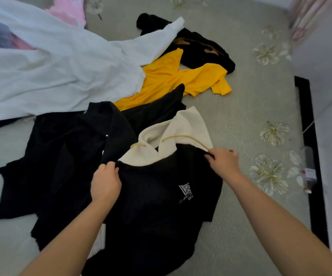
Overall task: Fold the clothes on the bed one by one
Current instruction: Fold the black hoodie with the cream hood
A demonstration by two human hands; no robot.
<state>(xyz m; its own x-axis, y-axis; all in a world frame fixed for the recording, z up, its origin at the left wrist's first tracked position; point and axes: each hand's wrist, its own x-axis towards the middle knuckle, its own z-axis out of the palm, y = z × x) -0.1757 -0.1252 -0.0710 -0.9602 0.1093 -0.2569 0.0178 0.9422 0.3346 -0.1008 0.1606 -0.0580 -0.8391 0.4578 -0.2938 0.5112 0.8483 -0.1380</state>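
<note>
My left hand (105, 181) pinches the left shoulder of a black top with a cream collar (161, 188), fingers curled into the cloth; my right hand (223, 162) pinches the right shoulder just by the collar. The top lies near me on the grey flowered bed (246, 108), its left side overlapping another black garment (61, 152). I judge the main risk is that lifting drags that black garment along, since dark cloth on dark cloth hides the edge, or that one pinch slips and the top bunches. The top looks soft and rumpled, with a small white logo on the chest and a yellow cord at the collar. Beyond lie a yellow shirt (173, 80) and a white garment (57, 66)
</note>
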